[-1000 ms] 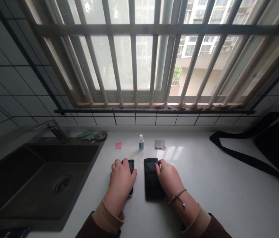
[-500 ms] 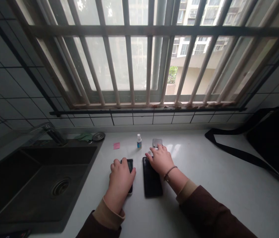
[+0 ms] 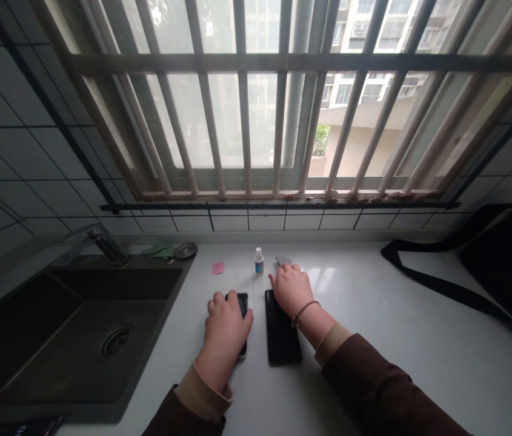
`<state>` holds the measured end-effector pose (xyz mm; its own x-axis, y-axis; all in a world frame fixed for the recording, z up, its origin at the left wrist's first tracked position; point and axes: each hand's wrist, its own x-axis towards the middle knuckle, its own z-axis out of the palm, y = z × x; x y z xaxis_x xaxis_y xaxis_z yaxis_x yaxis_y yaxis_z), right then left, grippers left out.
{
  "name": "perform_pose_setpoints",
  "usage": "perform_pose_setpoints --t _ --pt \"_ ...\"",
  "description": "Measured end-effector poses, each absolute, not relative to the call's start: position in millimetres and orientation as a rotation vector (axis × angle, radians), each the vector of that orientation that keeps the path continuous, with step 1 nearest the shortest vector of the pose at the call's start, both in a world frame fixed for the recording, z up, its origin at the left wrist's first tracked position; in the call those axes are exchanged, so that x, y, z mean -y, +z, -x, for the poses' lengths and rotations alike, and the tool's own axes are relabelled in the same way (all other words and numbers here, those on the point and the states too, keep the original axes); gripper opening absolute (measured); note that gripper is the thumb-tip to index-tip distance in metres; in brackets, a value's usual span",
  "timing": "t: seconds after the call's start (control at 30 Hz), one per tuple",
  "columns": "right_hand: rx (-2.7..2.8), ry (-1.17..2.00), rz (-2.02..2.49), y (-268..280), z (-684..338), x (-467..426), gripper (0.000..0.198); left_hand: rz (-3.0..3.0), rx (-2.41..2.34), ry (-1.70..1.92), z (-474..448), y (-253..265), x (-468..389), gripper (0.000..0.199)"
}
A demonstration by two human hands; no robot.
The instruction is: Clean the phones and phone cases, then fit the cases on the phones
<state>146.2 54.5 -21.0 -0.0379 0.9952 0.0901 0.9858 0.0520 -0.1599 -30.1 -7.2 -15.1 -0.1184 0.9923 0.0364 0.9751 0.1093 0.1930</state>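
Observation:
My left hand (image 3: 226, 327) lies over a smartphone (image 3: 243, 303) with a light edge, its fingers on one side and its thumb on the other; the hand covers much of the phone. My right hand (image 3: 291, 287) has its fingers bent down over a small grey piece, seemingly a cloth (image 3: 282, 261). Only a corner of that piece shows past the fingers. Beneath the right hand and wrist lies a larger black phone (image 3: 282, 339), flat on the counter. A small white-capped bottle (image 3: 259, 263) stands upright beyond the phones. To its left is a pink sticky note (image 3: 217, 268).
A dark sink (image 3: 65, 333) with a faucet (image 3: 105, 242) is on the left. A green cloth (image 3: 159, 251) and a round metal strainer (image 3: 185, 250) sit at its back rim. A black bag (image 3: 510, 260) with its strap occupies the right. A barred window (image 3: 265, 121) rises behind the white counter (image 3: 374, 315).
My right hand has drawn its fingers in over the grey piece, which was lying flat and now shows only a corner. The left hand stays on its phone. The view has shifted slightly.

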Motion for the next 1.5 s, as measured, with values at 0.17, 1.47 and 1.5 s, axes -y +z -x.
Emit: perform_pose_setpoints --t 0.17,1.47,1.5 --pt "2.229 0.142 1.996 -19 -130 -51 0.047 -2.039 -2.256 0.283 31 -18 5 0.039" --pt "1.925 0.398 2.356 -39 -216 -11 0.049 -2.039 -2.207 0.194 133 4 -28 0.045" --pt "1.919 0.406 2.365 -40 -216 -11 0.048 -2.010 -2.250 0.183 136 0 -29 0.047"
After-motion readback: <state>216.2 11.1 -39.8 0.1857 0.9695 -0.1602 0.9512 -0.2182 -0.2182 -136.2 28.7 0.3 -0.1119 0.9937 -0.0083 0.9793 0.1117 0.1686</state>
